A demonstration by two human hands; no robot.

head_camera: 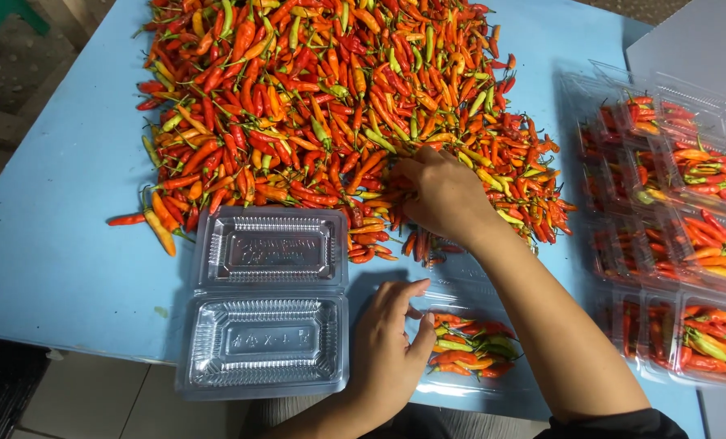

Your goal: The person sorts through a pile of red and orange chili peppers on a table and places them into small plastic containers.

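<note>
A blue table (54,244) fills most of the view. On its far half lies a big heap of chillies (314,106), red and orange with some green and yellow, stems on, spreading from the far edge down to the middle.

At the right edge sits a block of filled trays (688,236), clear plastic boxes packed with chillies, set touching one another in rows from far to near.

Near and left of centre lies an empty tray (265,301), a clear hinged box opened flat, its lid towards the heap and its base towards the near edge. A few loose chillies lie just left of its lid.

Right of it, near the table's near edge, lies a part-filled tray (469,349), also clear, holding a small bunch of red, orange and green chillies.

The right hand (444,195) is in the near edge of the heap, palm down, fingers curled into the chillies; whether it grips any cannot be told, as the fingertips are buried. Its forearm crosses over the part-filled tray.

The left hand (387,341) rests at the left rim of the part-filled tray, fingers loosely spread, thumb touching the rim, holding nothing that shows.
</note>
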